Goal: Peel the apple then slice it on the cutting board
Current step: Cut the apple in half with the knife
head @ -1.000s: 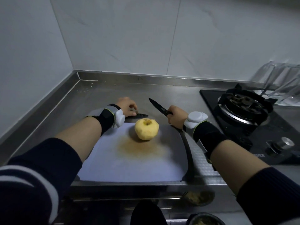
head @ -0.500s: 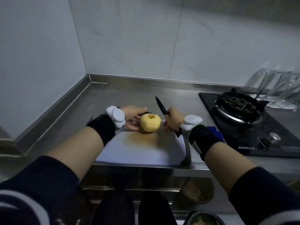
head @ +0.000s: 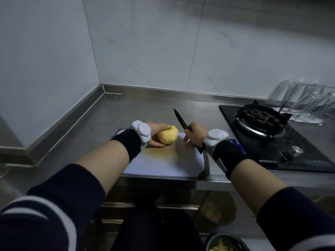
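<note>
The peeled apple (head: 167,136), pale yellow all round, sits at the far left corner of the white cutting board (head: 163,165), with its stem hollow turned up and away. The left hand (head: 155,133) cups it from the left: the fingers curl over the top and the thumb lies along the near side, against the fruit. I can't tell whether the apple rests fully on the board or is lifted a little. Just to its right, clear of it, the right hand (head: 194,134) grips a black knife (head: 180,120), fingers wrapped round the handle, the blade pointing up and away from the person. The board lies at the front edge of the steel counter (head: 145,109), with a brownish stain under the apple. A gas hob (head: 308,156) fills the counter's right side. Below the front edge stands a bowl (head: 224,233) of scraps.
</note>
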Tool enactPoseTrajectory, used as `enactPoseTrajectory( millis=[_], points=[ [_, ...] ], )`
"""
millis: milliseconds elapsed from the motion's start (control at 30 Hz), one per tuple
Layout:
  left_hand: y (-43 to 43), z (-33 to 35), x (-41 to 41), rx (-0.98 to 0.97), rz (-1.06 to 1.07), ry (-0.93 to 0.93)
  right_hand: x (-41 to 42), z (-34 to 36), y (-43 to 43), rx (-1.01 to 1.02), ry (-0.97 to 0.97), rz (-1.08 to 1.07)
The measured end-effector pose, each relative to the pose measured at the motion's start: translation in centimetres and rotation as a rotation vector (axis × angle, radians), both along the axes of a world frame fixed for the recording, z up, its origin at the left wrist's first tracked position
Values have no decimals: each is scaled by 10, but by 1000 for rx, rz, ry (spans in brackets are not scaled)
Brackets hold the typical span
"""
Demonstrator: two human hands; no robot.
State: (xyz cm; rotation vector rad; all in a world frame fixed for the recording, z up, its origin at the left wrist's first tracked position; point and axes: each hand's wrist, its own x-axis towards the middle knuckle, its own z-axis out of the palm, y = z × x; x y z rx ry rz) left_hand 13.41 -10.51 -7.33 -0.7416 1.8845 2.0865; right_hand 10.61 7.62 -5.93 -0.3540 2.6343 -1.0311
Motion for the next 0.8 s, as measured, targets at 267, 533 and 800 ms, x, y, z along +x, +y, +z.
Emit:
enactPoseTrajectory(
  millis=[267, 533, 800],
  points=[
    [-20, -1, 18, 20, 44, 7, 9, -1, -18, 214, 259, 94],
    [-26, -5, 20, 69, 20, -2, 11, -3, -26, 446, 385, 217],
    [-25, -18, 21, 94, 114, 4, 15, 10, -28, 587, 506, 275]
  ],
)
